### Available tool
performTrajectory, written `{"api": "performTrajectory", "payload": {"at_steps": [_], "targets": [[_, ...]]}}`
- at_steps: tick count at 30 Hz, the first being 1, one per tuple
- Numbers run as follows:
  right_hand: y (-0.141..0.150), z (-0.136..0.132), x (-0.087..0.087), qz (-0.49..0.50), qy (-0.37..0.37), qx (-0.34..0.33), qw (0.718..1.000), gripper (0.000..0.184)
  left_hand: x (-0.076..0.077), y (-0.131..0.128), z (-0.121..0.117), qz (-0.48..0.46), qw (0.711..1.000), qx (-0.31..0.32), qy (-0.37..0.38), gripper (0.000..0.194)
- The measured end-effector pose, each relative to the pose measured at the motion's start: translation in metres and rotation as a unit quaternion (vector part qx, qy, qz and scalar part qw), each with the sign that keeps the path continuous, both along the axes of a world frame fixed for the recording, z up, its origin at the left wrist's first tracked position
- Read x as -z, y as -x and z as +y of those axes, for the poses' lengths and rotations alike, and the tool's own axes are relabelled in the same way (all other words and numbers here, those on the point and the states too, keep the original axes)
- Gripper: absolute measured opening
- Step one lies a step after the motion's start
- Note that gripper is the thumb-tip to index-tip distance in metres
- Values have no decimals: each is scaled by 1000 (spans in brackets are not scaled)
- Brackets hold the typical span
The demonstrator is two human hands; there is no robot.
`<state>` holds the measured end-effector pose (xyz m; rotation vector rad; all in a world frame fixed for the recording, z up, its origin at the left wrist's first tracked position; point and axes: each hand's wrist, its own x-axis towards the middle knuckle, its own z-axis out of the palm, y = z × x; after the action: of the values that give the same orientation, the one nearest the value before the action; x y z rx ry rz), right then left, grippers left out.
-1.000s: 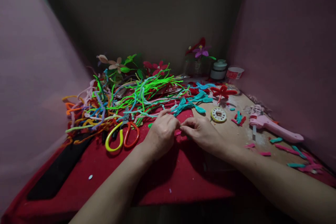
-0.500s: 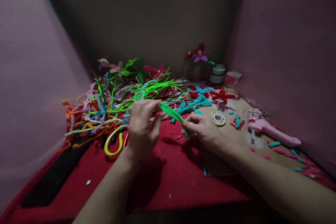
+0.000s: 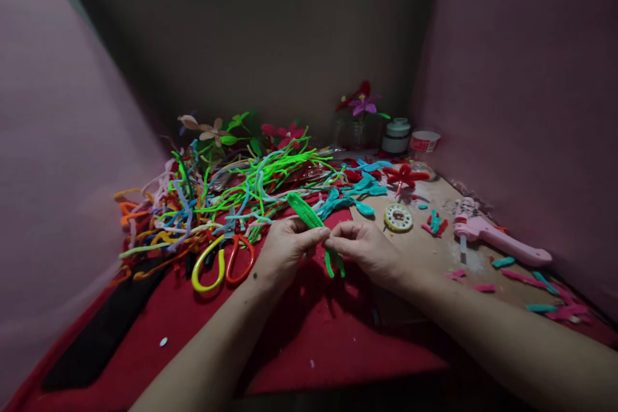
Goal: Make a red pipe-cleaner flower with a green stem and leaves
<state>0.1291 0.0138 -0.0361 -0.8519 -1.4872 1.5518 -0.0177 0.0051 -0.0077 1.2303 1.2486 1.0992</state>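
A green pipe-cleaner leaf [image 3: 306, 211] is held between my two hands above the red cloth [image 3: 309, 328]. Its long flat blade points up and away to the left, and two loose ends hang below my fingers. My left hand [image 3: 288, 246] pinches the leaf with thumb and fingers around its middle. Against it, my right hand [image 3: 363, 247] pinches the lower part near the loose ends. Just left of my left hand lie scissors [image 3: 208, 273] with one yellow and one red handle. Blue-green pipe-cleaner leaves [image 3: 363, 188] lie beyond my fingers.
A tangled heap of coloured pipe cleaners [image 3: 270, 174] spreads over the back left. On the right, a brown board [image 3: 420, 270] carries a pink glue gun [image 3: 502, 238], a round yellow-rimmed dial [image 3: 398, 217] and cut scraps. A jar [image 3: 396, 136] and a paper cup [image 3: 424, 141] stand behind.
The green leaf, hidden behind my hands at first, came into view in my right hand while my left hand was off to the left. Now my left hand has returned and grips it too.
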Motion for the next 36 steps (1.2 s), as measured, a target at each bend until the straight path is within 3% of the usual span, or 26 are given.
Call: {"api": "performTrajectory", "payload": {"at_steps": [5, 9, 12, 16, 20, 28, 36], "targets": [[4, 0, 3, 129, 128, -67, 981, 16, -2, 6, 2, -19, 999, 48, 1, 19], [6, 0, 6, 132, 159, -64, 976, 11, -2, 7, 4, 15, 998, 54, -10, 18], [5, 0, 5, 103, 129, -51, 985, 10, -5, 6, 3, 38, 998, 40, -13, 18], [4, -5, 0, 6, 15, 9, 1000, 16, -8, 5, 2, 45, 999, 20, -19, 17], [4, -11, -4, -89, -65, 60, 992, 16, -7, 11, 4, 18, 998, 7, -59, 17], [3, -10, -2, -149, -124, 95, 976, 18, -5, 17, 9, -106, 993, -34, -43, 19], [4, -11, -3, -141, -106, 88, 980, 16, -6, 14, 7, -100, 994, -39, -36, 25]]}}
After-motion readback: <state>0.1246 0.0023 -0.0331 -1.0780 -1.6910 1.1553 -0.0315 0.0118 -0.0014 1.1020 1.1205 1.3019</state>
